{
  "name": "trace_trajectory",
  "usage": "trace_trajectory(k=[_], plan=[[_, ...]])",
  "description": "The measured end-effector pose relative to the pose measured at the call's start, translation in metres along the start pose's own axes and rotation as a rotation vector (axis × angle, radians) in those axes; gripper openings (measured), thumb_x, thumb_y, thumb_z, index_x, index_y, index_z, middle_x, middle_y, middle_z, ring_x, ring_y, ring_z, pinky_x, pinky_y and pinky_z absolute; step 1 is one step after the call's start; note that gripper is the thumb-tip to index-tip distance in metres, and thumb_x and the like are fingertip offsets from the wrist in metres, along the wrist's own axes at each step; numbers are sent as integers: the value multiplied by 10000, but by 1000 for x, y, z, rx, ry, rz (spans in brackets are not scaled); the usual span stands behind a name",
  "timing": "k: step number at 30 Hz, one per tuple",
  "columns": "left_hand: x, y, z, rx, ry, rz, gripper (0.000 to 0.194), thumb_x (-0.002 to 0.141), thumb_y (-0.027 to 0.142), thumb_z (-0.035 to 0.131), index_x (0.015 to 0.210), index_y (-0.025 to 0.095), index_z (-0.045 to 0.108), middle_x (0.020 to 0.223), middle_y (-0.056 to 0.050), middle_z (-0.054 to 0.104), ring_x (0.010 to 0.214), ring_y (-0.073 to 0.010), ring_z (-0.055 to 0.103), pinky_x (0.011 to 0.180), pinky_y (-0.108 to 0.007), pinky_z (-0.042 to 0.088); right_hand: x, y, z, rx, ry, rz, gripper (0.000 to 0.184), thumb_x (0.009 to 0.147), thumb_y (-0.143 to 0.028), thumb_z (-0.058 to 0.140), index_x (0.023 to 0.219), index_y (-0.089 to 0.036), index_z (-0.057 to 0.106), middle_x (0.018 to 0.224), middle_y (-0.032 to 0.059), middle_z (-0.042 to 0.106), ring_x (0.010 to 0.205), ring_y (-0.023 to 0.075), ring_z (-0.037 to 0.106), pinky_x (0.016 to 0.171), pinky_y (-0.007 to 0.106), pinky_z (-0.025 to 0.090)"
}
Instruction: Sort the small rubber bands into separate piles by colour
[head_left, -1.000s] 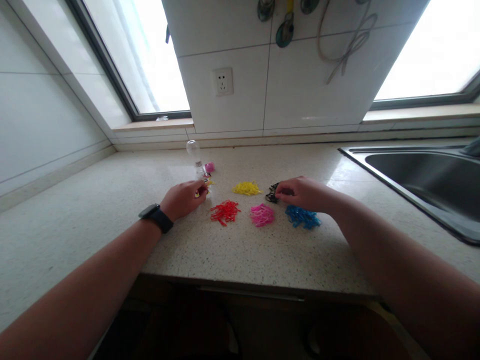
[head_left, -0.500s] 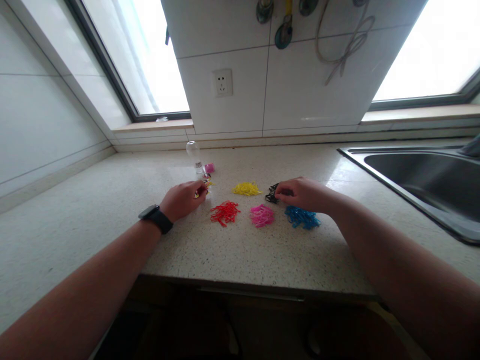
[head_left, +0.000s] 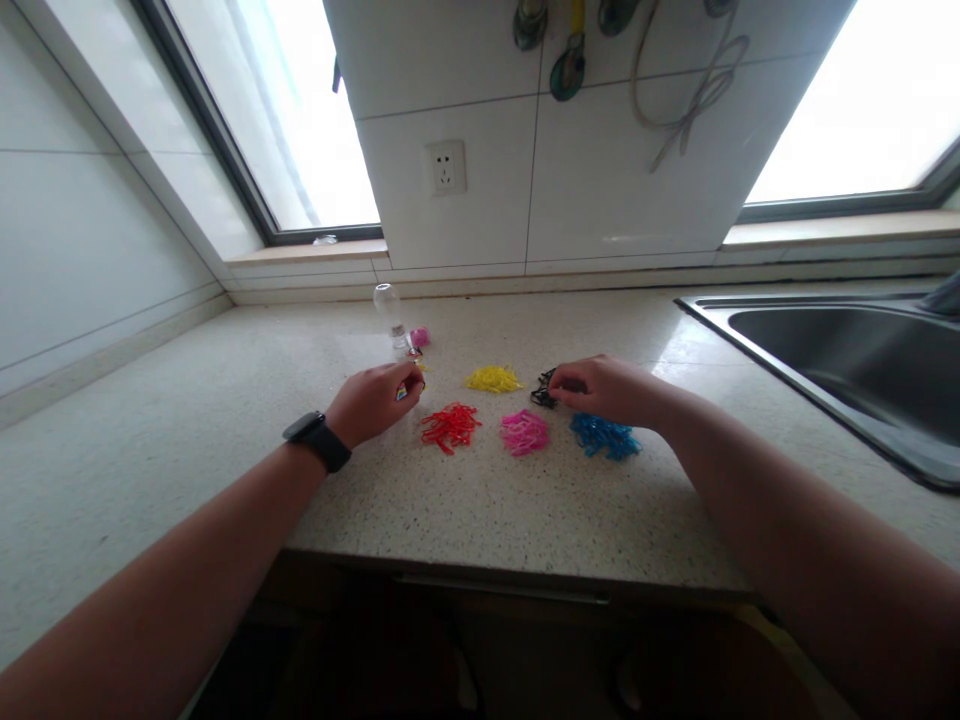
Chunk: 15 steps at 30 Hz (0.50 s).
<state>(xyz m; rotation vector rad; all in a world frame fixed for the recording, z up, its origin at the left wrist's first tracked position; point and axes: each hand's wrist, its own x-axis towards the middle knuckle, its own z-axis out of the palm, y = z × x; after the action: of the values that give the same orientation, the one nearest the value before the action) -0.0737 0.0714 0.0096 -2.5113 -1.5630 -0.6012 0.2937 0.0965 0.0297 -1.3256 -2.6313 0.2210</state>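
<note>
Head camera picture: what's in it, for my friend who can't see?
A person's right hand is at a black pile on a counter; the left hand holds something tiny. Yellow, red, pink and blue piles lie nearby, a sink at right.

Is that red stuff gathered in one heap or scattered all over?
Gathered: the red pile lies in one loose, ragged-edged patch, with a gap between it and the pink pile.

Counted five heaps of small bands (head_left: 450, 432): red heap (head_left: 456, 424), yellow heap (head_left: 493, 379), pink heap (head_left: 525, 432), black heap (head_left: 542, 396), blue heap (head_left: 604, 437). Cannot count single bands. Also one left hand (head_left: 373, 403), one right hand (head_left: 600, 389), one clear bottle (head_left: 388, 312), one pink object (head_left: 419, 337), one watch (head_left: 318, 440), one sink (head_left: 862, 345), one wall socket (head_left: 447, 168), two windows (head_left: 292, 120).
</note>
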Motion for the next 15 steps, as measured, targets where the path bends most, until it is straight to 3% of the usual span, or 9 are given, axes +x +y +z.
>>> trace_trajectory(k=[15], plan=[[0,27,-5,-71,12,194,83,964,244,565,941,195,629,805,4,668,662,-124,561,658,-279,392,1,-11,4,85,71,-66,277,948,-403,561,1108,-225,699,858,26,729,676,138,593,650,281,358]])
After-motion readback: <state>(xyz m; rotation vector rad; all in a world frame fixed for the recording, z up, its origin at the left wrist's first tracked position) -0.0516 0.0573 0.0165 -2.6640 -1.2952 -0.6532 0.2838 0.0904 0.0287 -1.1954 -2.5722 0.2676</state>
